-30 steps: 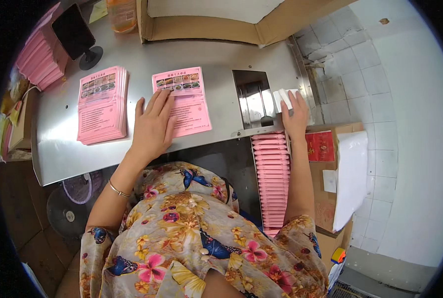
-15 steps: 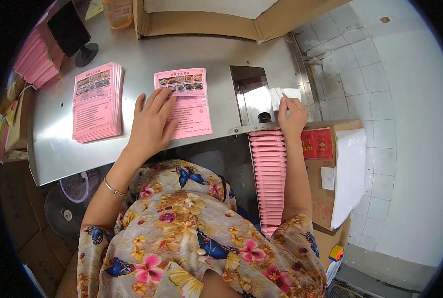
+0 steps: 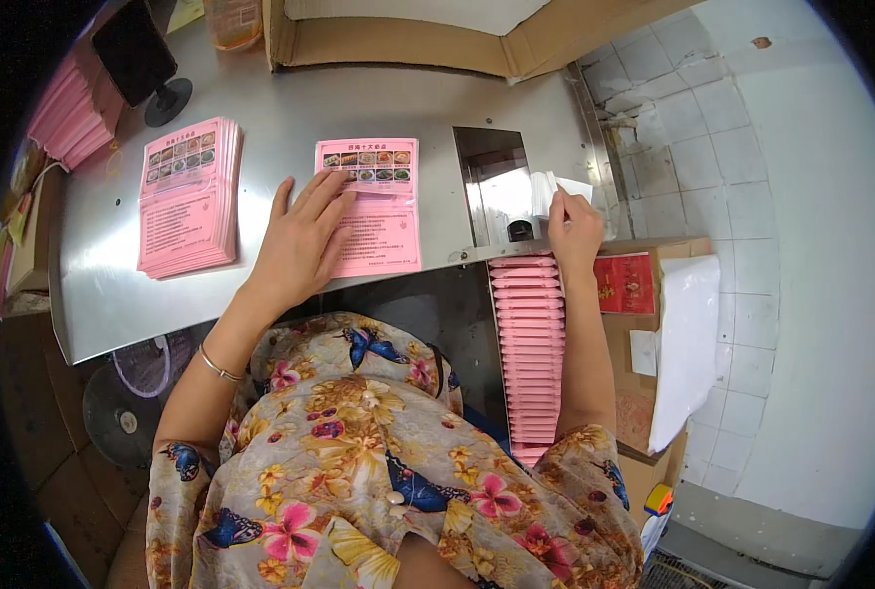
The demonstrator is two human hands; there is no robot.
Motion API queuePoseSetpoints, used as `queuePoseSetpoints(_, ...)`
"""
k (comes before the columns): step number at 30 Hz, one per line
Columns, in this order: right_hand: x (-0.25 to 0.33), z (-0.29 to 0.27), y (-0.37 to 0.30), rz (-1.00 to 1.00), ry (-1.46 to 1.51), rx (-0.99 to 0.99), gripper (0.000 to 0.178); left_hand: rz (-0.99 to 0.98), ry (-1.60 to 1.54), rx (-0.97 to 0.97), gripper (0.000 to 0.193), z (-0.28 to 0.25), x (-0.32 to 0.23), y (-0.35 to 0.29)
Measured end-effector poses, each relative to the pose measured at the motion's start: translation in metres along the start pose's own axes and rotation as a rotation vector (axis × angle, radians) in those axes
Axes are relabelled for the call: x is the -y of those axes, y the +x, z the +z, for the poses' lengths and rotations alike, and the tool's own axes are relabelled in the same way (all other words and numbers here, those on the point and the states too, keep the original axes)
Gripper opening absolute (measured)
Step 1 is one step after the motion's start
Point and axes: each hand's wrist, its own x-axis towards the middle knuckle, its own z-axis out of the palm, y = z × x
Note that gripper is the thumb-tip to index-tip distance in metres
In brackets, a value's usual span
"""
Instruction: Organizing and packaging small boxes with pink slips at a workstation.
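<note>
A pink printed packet [image 3: 388,221] with small food pictures lies on the metal table in front of me, a crosswise edge showing near its middle. Across its left side rests my left hand [image 3: 305,236], fingers stretched out and a little apart, fingertips near that edge. At the right, my right hand [image 3: 577,228] has thumb and fingers pinched on the corner of a small pile of white folded papers [image 3: 546,196]. How many sheets it grips cannot be made out. A neat stack of similar pink packets [image 3: 187,221] lies left of my left hand.
A phone on a stand [image 3: 135,54] and more pink packets [image 3: 69,113] are at the far left. An open cardboard box [image 3: 398,49] stands at the back. Below the table's right edge is a long row of pink packets [image 3: 531,353], beside cardboard boxes [image 3: 634,402].
The pink packet under my left hand has shifted slightly right and lies straighter. My left hand stays on it. My right hand keeps its pinch at the white papers.
</note>
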Motion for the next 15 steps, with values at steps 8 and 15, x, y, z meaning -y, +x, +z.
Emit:
queuePoseSetpoints(8,-0.009,0.008,-0.006,-0.150,-0.208,-0.051,0.033,-0.009,-0.006,-0.024,0.043,-0.002,-0.004,0.001)
queuePoseSetpoints(15,-0.029,0.012,-0.002,0.016,-0.068,0.150,0.045,-0.013,-0.025,0.032,0.048,0.000,0.000,-0.002)
